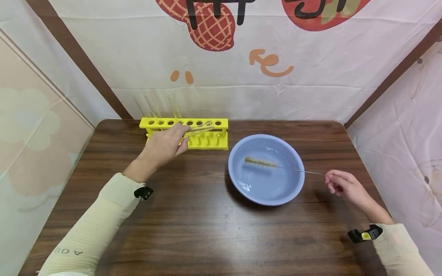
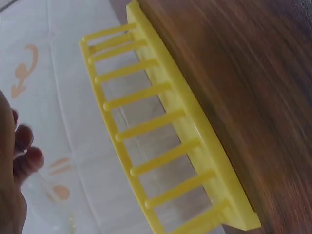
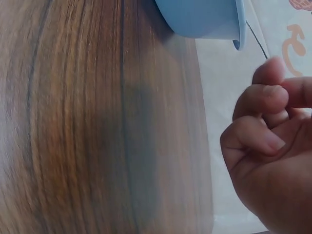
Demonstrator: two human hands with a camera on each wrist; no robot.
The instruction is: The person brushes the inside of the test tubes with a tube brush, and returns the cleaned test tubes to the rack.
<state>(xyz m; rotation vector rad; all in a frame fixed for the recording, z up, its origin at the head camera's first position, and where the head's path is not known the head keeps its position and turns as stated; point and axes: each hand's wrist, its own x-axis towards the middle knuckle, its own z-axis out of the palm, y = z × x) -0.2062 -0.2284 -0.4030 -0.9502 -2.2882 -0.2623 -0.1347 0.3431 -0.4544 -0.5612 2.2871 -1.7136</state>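
My left hand pinches a clear glass test tube, held slantwise with its mouth pointing right. Behind and below that tube stands a yellow test tube rack, whose row of pegs shows in the left wrist view. The thumb and fingertips of my right hand grip the thin wire end of a test tube brush. Its tan bristles lie over the water in a blue basin; I cannot tell how deep they sit. In the right wrist view only a short piece of the wire shows past the fingertips.
Several more glass test tubes, one of them a tube near the rack's middle, stand upright at the rack's left half. Rack and basin rest on a brown wooden table. A printed white cloth hangs behind the table's back edge.
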